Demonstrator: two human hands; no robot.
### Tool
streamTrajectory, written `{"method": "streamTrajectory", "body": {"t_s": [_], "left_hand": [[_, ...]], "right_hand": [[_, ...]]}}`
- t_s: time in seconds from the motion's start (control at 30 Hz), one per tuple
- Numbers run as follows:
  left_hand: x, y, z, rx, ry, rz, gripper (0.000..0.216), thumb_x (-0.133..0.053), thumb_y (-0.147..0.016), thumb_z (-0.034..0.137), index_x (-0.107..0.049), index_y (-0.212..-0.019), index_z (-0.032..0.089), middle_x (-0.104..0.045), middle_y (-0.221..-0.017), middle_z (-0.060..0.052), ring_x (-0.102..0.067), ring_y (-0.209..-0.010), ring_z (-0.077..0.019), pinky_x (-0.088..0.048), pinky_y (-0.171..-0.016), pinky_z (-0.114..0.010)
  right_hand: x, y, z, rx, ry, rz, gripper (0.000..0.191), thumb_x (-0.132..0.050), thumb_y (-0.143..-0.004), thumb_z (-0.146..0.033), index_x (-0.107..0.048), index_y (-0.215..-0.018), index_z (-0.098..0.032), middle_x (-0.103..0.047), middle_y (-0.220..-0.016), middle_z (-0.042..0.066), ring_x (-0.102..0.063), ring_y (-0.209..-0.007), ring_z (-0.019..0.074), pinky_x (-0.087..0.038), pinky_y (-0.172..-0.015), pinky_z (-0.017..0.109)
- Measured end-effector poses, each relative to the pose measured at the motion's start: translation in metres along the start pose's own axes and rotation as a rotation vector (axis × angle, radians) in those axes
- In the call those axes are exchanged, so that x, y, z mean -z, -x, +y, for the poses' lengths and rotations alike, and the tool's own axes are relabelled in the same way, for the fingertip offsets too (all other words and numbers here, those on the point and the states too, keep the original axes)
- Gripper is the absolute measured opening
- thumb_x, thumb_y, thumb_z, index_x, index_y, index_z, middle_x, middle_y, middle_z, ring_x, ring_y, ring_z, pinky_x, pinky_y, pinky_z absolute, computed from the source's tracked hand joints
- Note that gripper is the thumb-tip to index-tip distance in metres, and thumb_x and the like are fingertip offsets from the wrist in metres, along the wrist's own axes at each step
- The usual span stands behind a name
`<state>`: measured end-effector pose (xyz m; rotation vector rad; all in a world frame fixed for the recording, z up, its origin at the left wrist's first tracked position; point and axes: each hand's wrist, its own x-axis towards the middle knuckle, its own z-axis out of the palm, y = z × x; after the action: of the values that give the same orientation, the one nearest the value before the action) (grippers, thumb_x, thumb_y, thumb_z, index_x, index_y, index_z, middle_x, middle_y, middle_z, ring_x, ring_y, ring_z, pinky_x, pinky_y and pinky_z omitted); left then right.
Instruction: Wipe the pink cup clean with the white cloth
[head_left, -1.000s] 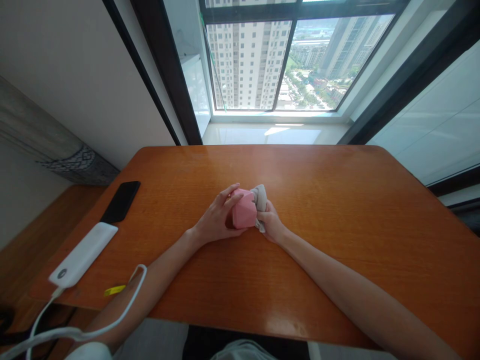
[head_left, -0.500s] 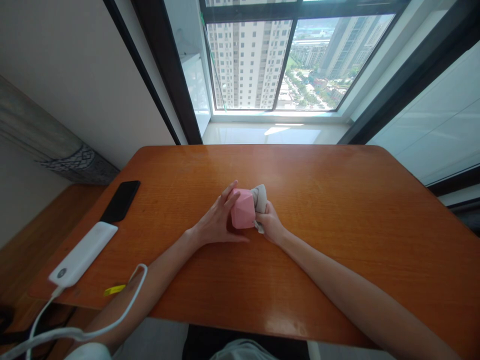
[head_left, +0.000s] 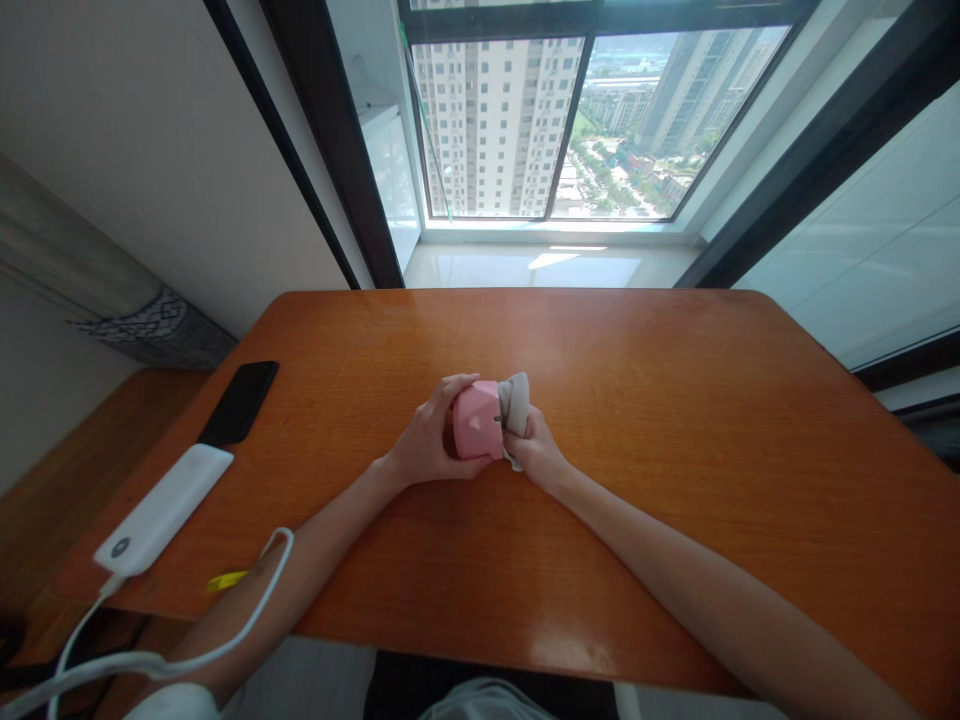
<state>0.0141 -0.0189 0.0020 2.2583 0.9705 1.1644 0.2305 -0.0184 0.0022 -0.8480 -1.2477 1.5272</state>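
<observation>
A small pink faceted object [head_left: 475, 418] sits at the middle of the orange wooden table [head_left: 675, 420]. My left hand [head_left: 427, 445] is wrapped around its left side, fingers curled over the top. My right hand [head_left: 536, 448] is closed on a bunched grey cloth [head_left: 515, 403] and presses it against the pink object's right side. Both forearms rest on the table.
A black phone [head_left: 238, 402] and a white power bank [head_left: 163, 508] lie at the table's left edge. A white cable [head_left: 225, 640] runs from the power bank past my left arm. A window sill and large windows stand beyond the far edge.
My left hand's fingers, stretched out half a second ago, have curled over the pink object's top. The pink object has turned slightly. The cloth stays against its right side.
</observation>
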Motion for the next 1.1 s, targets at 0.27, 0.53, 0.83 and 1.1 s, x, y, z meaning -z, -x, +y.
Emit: {"method": "streamTrajectory", "body": {"t_s": [0.27,0.53,0.83,1.1], "left_hand": [[-0.005,0.005,-0.011,-0.115,-0.088,-0.089,0.140,-0.103,-0.076,0.052,-0.012,-0.182,0.039,-0.025,-0.183,-0.022,-0.038,-0.169,-0.0479,-0.047,-0.130,-0.070],[-0.001,0.001,0.000,0.012,-0.019,-0.022,0.122,-0.101,-0.076,0.048,-0.032,-0.174,0.030,-0.057,-0.162,-0.019,-0.067,-0.143,-0.0398,-0.060,-0.119,-0.057],[-0.003,0.005,-0.009,0.005,-0.009,-0.091,0.148,-0.105,-0.071,0.059,-0.011,-0.182,0.034,-0.040,-0.177,-0.023,-0.052,-0.159,-0.0471,-0.050,-0.129,-0.067],[-0.003,0.003,-0.006,-0.072,-0.055,-0.059,0.126,-0.102,-0.078,0.047,-0.027,-0.177,0.034,-0.038,-0.177,-0.022,-0.046,-0.165,-0.0459,-0.049,-0.132,-0.066]], "right_hand": [[-0.002,-0.005,-0.004,-0.176,-0.277,0.117,0.034,-0.086,-0.054,-0.024,-0.071,-0.084,-0.022,-0.069,-0.071,-0.001,-0.058,-0.062,0.0138,-0.050,-0.059,0.025],[0.001,-0.005,-0.004,-0.136,-0.174,0.066,0.034,-0.087,-0.058,-0.025,-0.076,-0.089,-0.019,-0.071,-0.076,-0.001,-0.056,-0.064,0.0128,-0.047,-0.058,0.023],[-0.002,-0.004,-0.004,-0.166,-0.242,0.116,0.033,-0.083,-0.053,-0.019,-0.077,-0.085,-0.019,-0.073,-0.072,-0.001,-0.062,-0.064,0.0137,-0.051,-0.059,0.022],[0.001,-0.007,-0.010,-0.198,-0.269,0.064,0.032,-0.084,-0.054,-0.021,-0.074,-0.084,-0.020,-0.071,-0.071,-0.001,-0.059,-0.062,0.0126,-0.051,-0.059,0.023]]}}
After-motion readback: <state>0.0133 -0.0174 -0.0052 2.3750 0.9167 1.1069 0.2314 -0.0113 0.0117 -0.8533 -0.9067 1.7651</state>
